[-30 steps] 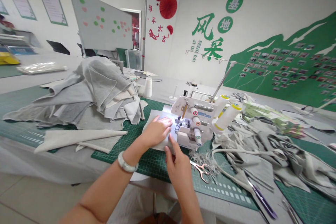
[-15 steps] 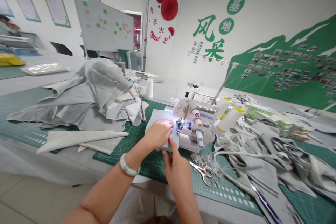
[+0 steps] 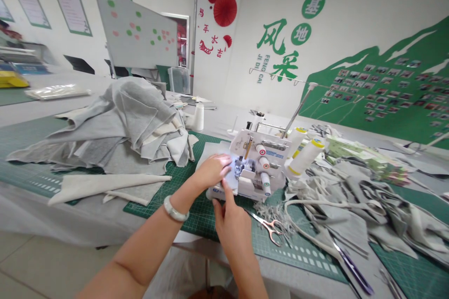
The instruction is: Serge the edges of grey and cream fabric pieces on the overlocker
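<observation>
A small white overlock sewing machine [image 3: 261, 163] stands on a green cutting mat [image 3: 196, 217], its lamp lit over the needle. A pale grey fabric piece [image 3: 210, 152] lies on its bed. My left hand [image 3: 210, 170], with a pale bangle on the wrist, lies flat on that fabric, fingers pointing toward the presser foot. My right hand [image 3: 229, 219] is in front of the machine, index finger stretched out and pressing the fabric's near edge just left of the foot.
A heap of grey fabric [image 3: 122, 121] lies at the left, cut strips and scraps [image 3: 351, 205] at the right. Scissors [image 3: 268, 226] lie on the mat beside my right hand. Thread cones [image 3: 305, 156] stand right of the machine. A purple-handled tool [image 3: 354, 271] lies near the table's front edge.
The fabric has fed further through the machine, so less of it hangs over the front of the bed. Both hands stay on it, shifted slightly toward the needle.
</observation>
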Tool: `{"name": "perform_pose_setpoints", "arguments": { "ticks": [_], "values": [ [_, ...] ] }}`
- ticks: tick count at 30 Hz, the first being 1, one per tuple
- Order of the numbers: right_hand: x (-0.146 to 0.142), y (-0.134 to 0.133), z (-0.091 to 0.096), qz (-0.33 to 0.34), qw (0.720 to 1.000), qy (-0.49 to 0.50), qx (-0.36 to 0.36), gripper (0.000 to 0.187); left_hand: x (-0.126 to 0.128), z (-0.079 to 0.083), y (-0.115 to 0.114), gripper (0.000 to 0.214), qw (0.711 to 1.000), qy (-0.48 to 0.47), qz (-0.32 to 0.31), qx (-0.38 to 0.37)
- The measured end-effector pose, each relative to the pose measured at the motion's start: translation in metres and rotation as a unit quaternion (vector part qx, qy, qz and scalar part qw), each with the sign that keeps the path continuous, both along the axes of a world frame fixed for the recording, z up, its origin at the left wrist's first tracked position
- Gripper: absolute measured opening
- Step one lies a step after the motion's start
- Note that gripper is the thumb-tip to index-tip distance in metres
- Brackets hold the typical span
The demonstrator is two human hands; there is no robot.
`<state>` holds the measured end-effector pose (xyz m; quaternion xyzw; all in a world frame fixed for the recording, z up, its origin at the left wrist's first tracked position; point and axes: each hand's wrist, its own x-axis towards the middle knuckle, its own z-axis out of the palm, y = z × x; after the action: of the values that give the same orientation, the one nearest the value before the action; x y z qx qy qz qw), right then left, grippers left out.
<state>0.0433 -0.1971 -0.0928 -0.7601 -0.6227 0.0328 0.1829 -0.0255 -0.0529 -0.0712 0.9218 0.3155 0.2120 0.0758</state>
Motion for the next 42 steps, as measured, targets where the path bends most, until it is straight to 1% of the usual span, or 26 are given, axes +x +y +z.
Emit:
{"name": "perform_pose_setpoints", "arguments": {
  "ticks": [6,13,25,31,37,42],
  "values": [
    [0.0,0.001,0.002,-0.01,1.0,-0.012,-0.012,0.051,0.002,0.001,0.001,0.031,1.0,0.006,0.011,0.027],
    [0.0,0.002,0.005,-0.009,1.0,-0.01,-0.016,0.053,0.004,0.001,0.005,0.029,0.999,0.009,0.01,0.052],
    [0.0,0.006,0.008,-0.014,0.999,-0.027,-0.009,0.053,0.006,0.002,0.011,0.029,0.998,0.01,0.034,0.051],
    [-0.001,0.008,0.009,-0.014,0.999,-0.036,-0.017,0.051,0.005,0.0,0.009,0.031,0.994,0.023,0.09,0.057],
    [-0.002,0.011,0.01,-0.015,0.998,-0.05,-0.021,0.051,-0.001,0.003,0.004,0.032,0.989,0.046,0.134,0.044],
    [-0.001,0.01,0.01,-0.02,0.998,-0.05,-0.032,0.051,-0.007,0.003,-0.002,0.03,0.983,0.04,0.177,0.042]
  ]
}}
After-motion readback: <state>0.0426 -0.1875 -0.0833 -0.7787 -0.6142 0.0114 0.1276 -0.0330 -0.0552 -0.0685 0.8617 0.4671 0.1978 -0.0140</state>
